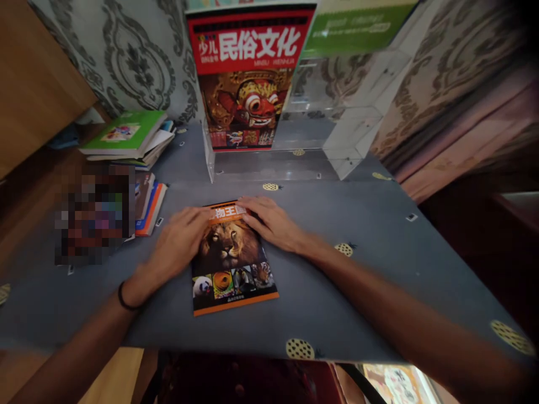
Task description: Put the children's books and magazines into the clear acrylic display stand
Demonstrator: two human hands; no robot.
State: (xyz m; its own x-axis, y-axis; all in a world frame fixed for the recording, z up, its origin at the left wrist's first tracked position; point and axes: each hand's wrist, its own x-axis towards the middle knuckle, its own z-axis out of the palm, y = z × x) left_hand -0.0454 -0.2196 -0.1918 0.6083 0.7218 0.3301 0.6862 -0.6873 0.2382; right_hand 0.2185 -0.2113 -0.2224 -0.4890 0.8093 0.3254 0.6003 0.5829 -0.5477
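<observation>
A book with a lion on its cover (229, 249) lies flat on the table before me, its orange lower edge toward me. My left hand (179, 235) rests at the book's upper left side, fingers stretched over the cover's edge. At the upper right corner lies my right hand (273, 221), its fingers extended and the thumb apart on the cover. Both hands partly hide the title. Beyond them a book with a red mask on its cover (252, 106) stands upright in a clear acrylic display rack (357, 129).
Books topped by a green one (126, 134) are piled at the back left. Nearer stands another pile, with an orange-edged book (152, 210) and a pixelated patch over part of it. A green book (357, 28) is in the rack's upper tier. A patterned grey cloth covers the table (370, 314).
</observation>
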